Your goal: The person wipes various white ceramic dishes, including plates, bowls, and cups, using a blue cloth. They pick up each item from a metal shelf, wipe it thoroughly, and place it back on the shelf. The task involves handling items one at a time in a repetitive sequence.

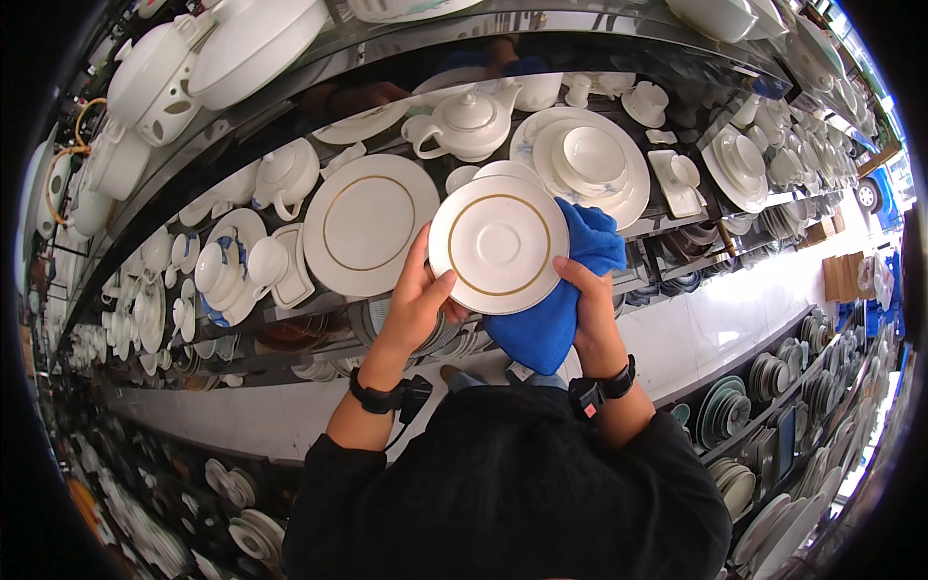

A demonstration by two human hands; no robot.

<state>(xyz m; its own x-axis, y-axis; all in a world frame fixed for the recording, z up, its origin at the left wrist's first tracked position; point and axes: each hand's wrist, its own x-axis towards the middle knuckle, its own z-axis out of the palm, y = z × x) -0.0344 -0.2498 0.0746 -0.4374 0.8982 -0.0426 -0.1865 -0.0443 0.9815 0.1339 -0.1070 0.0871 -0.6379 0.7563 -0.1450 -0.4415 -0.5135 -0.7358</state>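
Note:
A white saucer point(499, 245) with a gold ring and a raised round well is held up between both hands, its face towards the camera. My left hand point(418, 297) grips its left rim, thumb on top and fingers underneath. My right hand point(591, 301) holds the right rim with the thumb on the edge, and also holds a blue cloth point(540, 330) that hangs below and behind the saucer. Behind the saucer, to the left, a large white plate point(368, 225) with a gold ring lies on the dark shelf.
The shelf bears a white teapot point(470, 125), a bowl on stacked plates point(594, 156), a second teapot point(285, 176) and cups. Lidded tureens point(148, 69) stand on a higher shelf. Behind and to the right, more shelves hold stacked plates point(770, 377), across a pale tiled aisle point(699, 330).

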